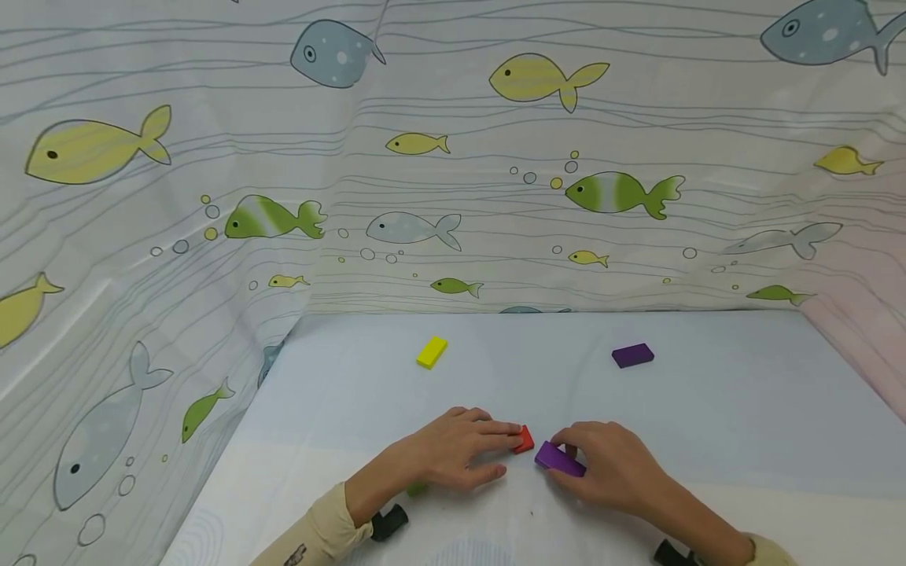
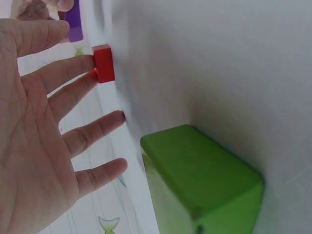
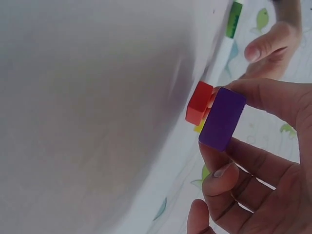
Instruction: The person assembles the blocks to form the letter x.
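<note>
My left hand (image 1: 458, 450) reaches over the white table with its fingers straight and spread. Two of its fingertips touch a small red block (image 2: 104, 63), partly covered by them in the head view. Just right of that, my right hand (image 1: 612, 465) pinches a purple block (image 3: 223, 119) between thumb and fingers, tilted and close over the table. A narrow gap separates the purple block from the red one in the head view. Under my left wrist lies a green block (image 2: 204, 170), mostly hidden by the arm in the head view.
Farther back on the table (image 1: 524, 377), a yellow block (image 1: 432, 352) lies left of centre and a dark purple block (image 1: 633, 355) lies to the right. A fish-patterned curtain (image 1: 453, 181) hangs behind the table and along its left side.
</note>
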### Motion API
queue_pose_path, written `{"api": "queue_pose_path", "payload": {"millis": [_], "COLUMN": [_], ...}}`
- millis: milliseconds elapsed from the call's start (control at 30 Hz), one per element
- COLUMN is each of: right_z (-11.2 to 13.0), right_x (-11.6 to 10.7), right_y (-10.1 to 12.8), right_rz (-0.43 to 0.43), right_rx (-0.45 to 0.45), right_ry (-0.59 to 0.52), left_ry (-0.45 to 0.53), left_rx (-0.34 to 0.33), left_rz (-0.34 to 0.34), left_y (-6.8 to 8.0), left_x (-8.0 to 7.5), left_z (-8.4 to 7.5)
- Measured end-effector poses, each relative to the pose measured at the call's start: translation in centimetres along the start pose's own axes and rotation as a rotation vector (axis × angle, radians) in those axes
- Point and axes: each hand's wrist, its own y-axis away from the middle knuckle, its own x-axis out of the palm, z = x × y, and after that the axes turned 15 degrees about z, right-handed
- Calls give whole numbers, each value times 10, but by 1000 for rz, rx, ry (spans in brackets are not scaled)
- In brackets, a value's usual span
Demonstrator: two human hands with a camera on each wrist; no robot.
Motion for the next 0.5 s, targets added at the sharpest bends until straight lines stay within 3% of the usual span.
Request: {"api": "queue_pose_path", "payload": {"millis": [500], "right_z": [8], "right_x": [6], "right_y": [-6], "right_rz": [23], "right_rx": [54], "right_ry": [11], "left_ry": [1], "left_rx": [7], "left_rz": [-6], "left_y": [1], "left_x": [0], "left_z": [-1]}}
